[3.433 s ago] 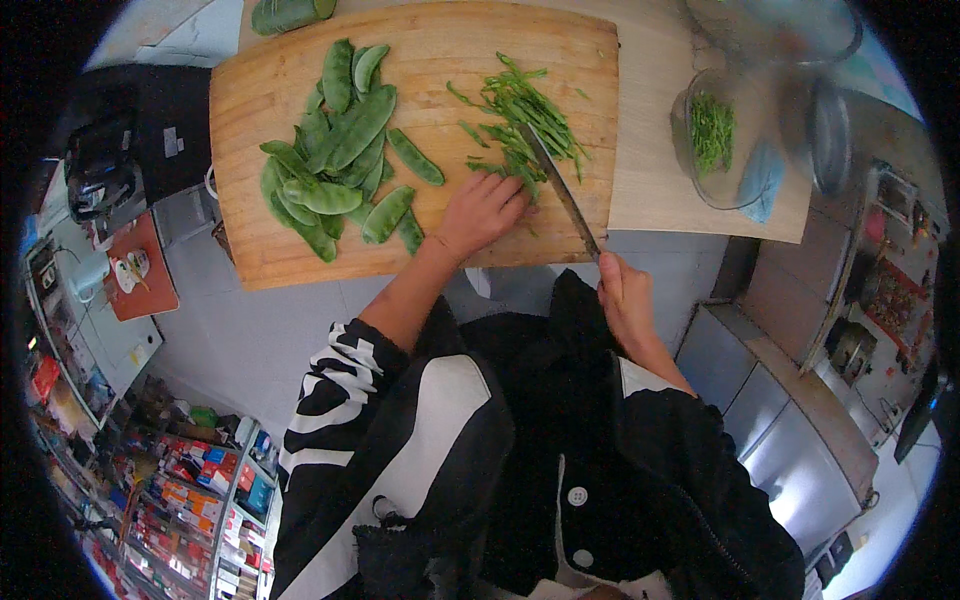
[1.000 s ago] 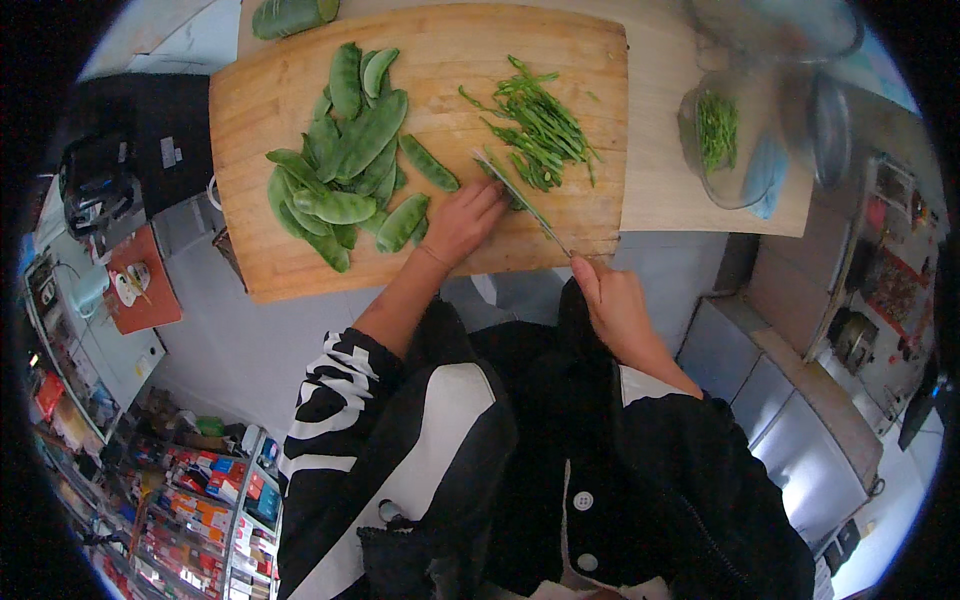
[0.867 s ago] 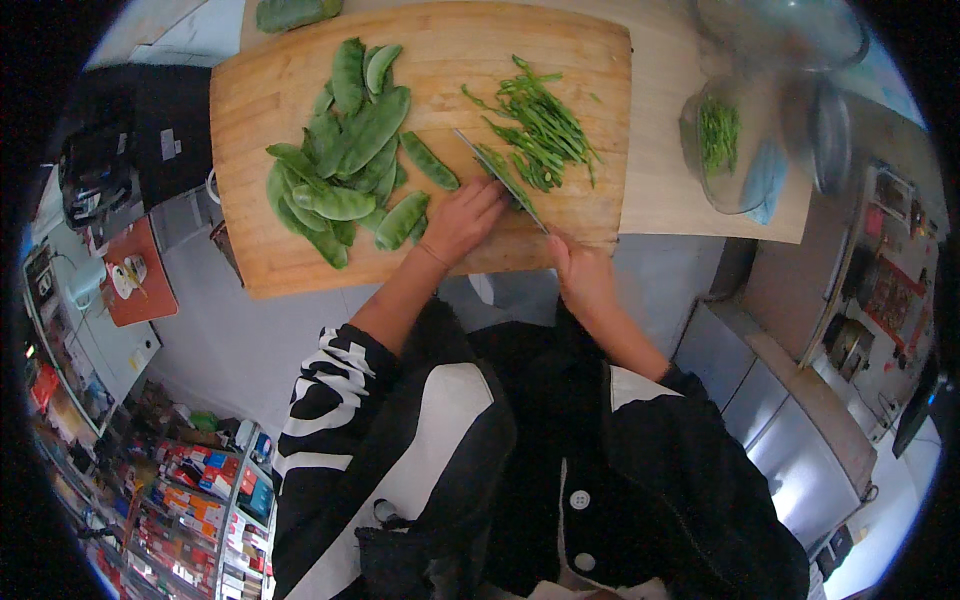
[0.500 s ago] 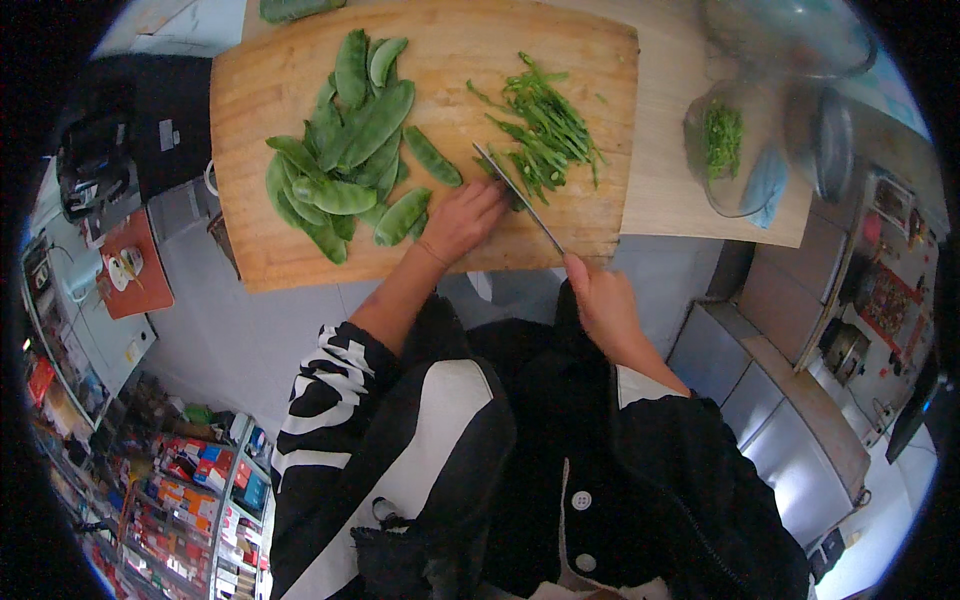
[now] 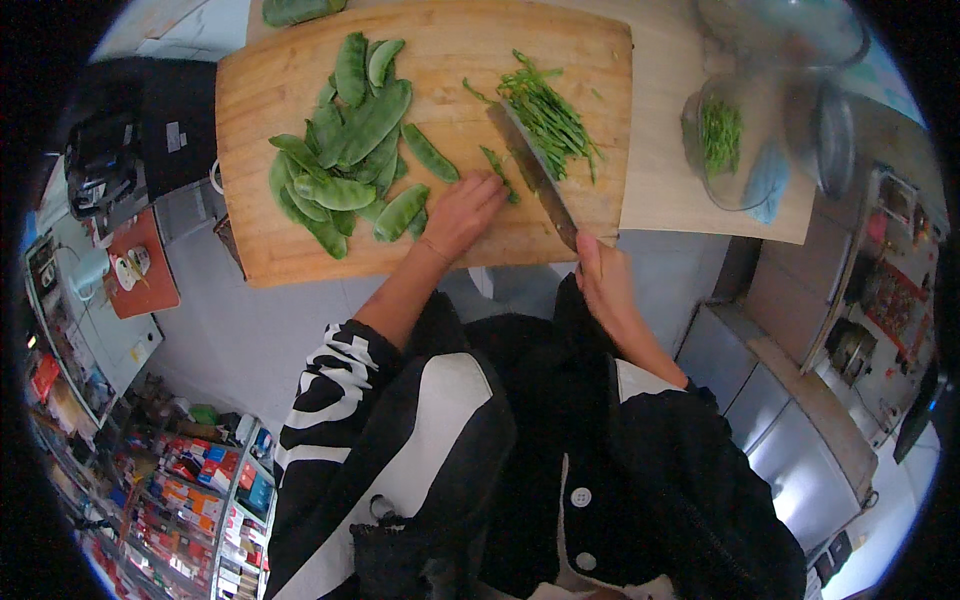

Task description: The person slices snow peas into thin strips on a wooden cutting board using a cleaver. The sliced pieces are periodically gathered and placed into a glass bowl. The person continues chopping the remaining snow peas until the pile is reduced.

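Observation:
On the wooden cutting board [image 5: 270, 100], my left hand [image 5: 467, 212] has curled fingers pressed on a small green bean piece [image 5: 498, 175]. My right hand [image 5: 607, 285] grips the handle of a long knife [image 5: 536, 172], its broad blade lying slanted beside a pile of thin green slices [image 5: 550, 115], at their left edge. A heap of whole flat green beans [image 5: 360, 135] covers the board's left half, with a single pod [image 5: 430, 152] above my left hand.
On the table [image 5: 660, 190] at right are a glass bowl holding chopped greens [image 5: 720, 135], a blue cloth [image 5: 767, 180] and clear containers [image 5: 830, 135]. A green vegetable [image 5: 300, 10] lies behind the board. A black appliance [image 5: 110, 160] stands left, shelving [image 5: 205, 480] lower left.
The knife has moved up toward the sliced pile, away from my left fingertips, and now shows its flat side. My right hand has risen slightly; my left hand has barely shifted.

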